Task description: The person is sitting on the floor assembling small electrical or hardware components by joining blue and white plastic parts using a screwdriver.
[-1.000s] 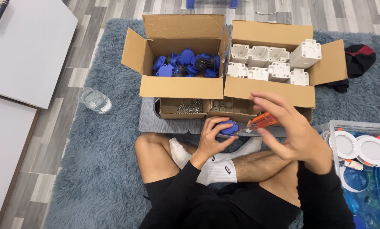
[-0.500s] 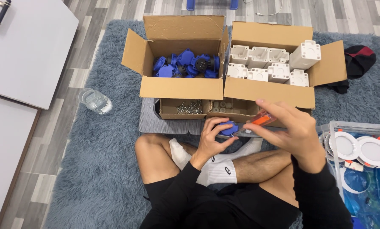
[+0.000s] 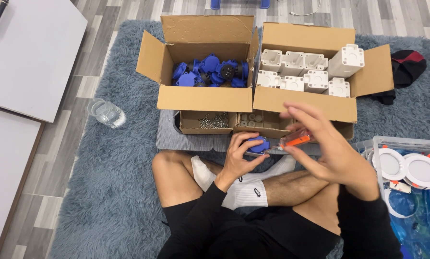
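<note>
Just above the crossed legs, the left hand point(image 3: 241, 160) had its grip curled tight around a small blue part point(image 3: 258, 145), while the right hand point(image 3: 332, 153) pinched an orange-handled screwdriver point(image 3: 294, 140) with its tip at that part. Both hands hovered close to the near edge of the small screw box point(image 3: 210, 122), wrists bent inward, with open rug point(image 3: 104, 192) to the left.

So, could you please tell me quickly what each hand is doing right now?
Left hand: closed around a blue part.
Right hand: gripping an orange-handled screwdriver, its tip at the part.
</note>
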